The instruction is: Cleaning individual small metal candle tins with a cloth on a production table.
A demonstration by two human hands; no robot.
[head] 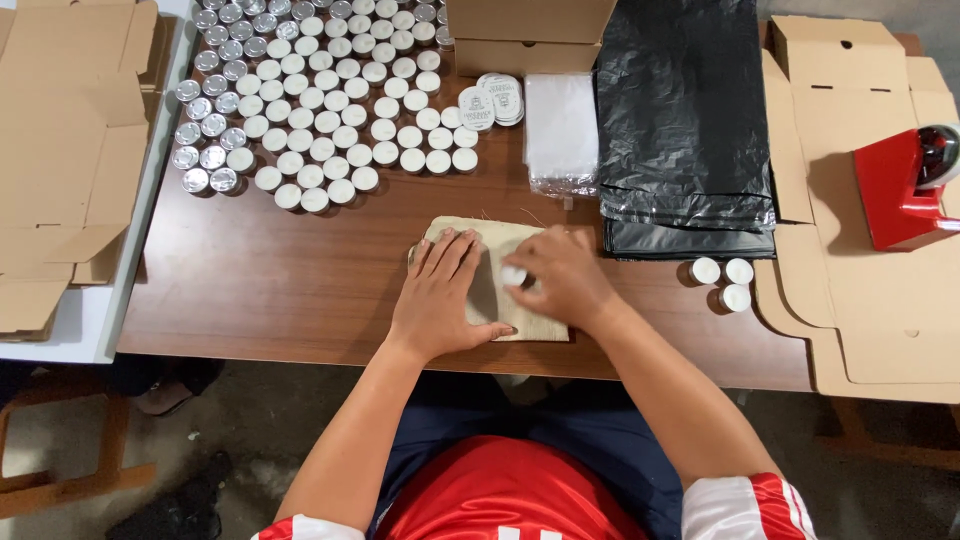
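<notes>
Pressing flat, the left hand [443, 295] pins the beige woven cloth pouch [485, 290] to the brown wooden table [280, 280]. The right hand [560, 275] pinches a small white round candle [514, 276] over it. Keep the pouch taut; spare candles [722, 281] sit right of the hands.

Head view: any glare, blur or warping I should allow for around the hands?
Head view: lighting is even and soft; mild glare on the black plastic bags and the metal-rimmed candles. The left hand and right hand on the burlap pouch look sharp, with slight softness at the small white candle. The table edge bows a little from wide-angle distortion.
</notes>
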